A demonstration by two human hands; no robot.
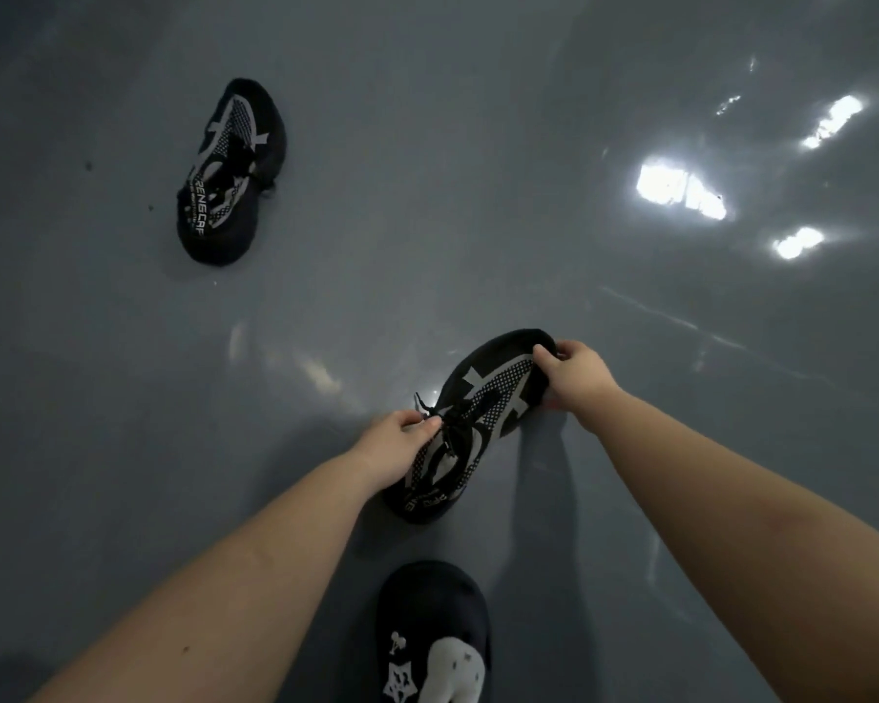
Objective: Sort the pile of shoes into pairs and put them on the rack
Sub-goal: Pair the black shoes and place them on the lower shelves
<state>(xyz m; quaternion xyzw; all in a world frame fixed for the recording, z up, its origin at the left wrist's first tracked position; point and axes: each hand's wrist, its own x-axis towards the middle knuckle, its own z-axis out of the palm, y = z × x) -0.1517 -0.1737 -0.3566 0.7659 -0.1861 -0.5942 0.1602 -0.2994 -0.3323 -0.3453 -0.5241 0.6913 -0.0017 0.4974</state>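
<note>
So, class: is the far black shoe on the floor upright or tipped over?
Upright: the far shoe shows its laces and patterned top, sole down on the grey floor.

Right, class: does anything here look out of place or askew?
Yes. The matching black shoe lies alone on the grey floor, far from its partner, which the left hand and right hand hold. No rack is visible.

A glossy grey floor [478,170] carries a black-and-white shoe [232,172], lying well apart from the person's slippered foot [432,631].
</note>
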